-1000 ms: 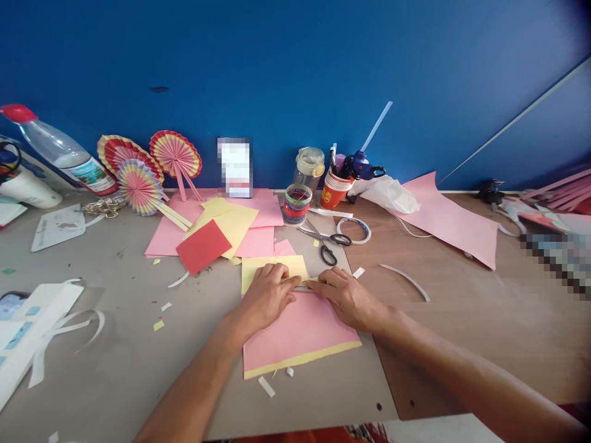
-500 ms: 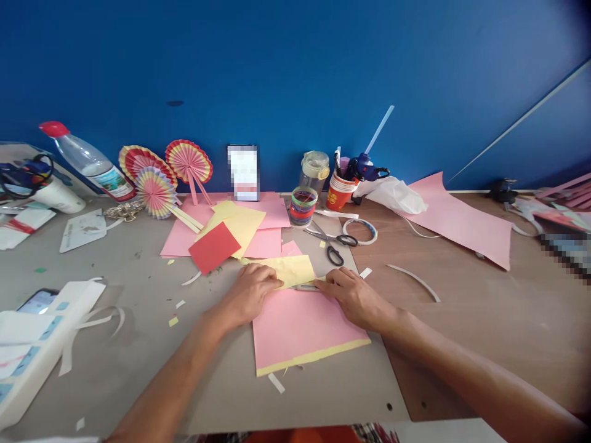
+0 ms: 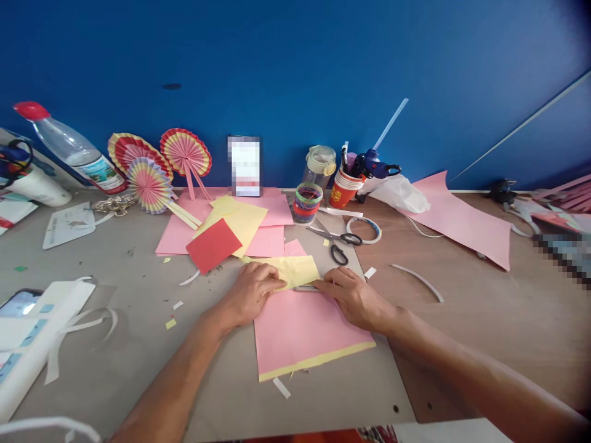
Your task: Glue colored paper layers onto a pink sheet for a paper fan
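A pink sheet of paper point(image 3: 311, 329) with a yellow strip along its near edge lies in front of me. At its far edge a piece of yellow paper point(image 3: 298, 269) is turned up, its underside hidden. My left hand point(image 3: 256, 292) pinches the near left part of this yellow paper between thumb and fingers. The fingertips of my right hand point(image 3: 353, 294) are closed at its near right corner. Between the two hands, a thin grey-white object point(image 3: 306, 288) shows along the paper's edge; I cannot make out its kind.
Beyond the hands lie scissors point(image 3: 336, 240), a tape roll point(image 3: 373, 231), a red card point(image 3: 213, 246) and stacked pink sheets point(image 3: 170, 239). Behind them stand folded paper fans point(image 3: 186, 154), a phone point(image 3: 245, 166), a jar point(image 3: 307, 203) and a paper cup point(image 3: 344, 191). A white box point(image 3: 55, 320) sits left.
The view has shifted slightly, so the objects at the left sit further left. Both hands stay at the yellow paper in almost the same pose.
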Tool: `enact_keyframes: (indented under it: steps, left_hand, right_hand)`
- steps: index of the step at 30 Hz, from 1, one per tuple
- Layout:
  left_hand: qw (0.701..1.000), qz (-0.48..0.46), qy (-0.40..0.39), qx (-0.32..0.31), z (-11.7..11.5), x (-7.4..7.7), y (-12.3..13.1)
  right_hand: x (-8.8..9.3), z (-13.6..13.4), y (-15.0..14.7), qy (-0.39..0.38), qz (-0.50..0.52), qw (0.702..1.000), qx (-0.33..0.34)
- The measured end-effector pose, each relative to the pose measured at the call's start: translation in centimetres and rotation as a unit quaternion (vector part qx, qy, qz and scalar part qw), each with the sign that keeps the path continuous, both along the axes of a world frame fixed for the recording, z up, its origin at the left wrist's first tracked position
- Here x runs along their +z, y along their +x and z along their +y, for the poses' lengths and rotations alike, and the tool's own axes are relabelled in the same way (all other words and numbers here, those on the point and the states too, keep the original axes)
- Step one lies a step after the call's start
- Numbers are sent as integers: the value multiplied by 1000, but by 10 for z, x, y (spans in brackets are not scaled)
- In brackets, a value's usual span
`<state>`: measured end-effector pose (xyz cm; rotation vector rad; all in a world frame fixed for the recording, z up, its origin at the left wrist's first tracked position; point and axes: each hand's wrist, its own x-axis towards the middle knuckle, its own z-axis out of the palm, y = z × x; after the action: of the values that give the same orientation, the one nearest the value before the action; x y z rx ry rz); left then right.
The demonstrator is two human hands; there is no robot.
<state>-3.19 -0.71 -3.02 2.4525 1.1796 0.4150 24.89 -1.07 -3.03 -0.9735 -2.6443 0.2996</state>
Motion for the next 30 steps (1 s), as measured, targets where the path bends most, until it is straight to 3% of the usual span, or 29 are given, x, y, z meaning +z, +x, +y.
enact_keyframes:
  steps: [17, 30]
  left_hand:
    - [999, 14, -35, -6, 1, 7, 1]
    - [999, 4, -54, -3, -1, 3, 1]
  right_hand:
    - [3, -8, -11, -12, 10, 1000, -8]
    - [3, -9, -20, -17, 12, 1000, 4]
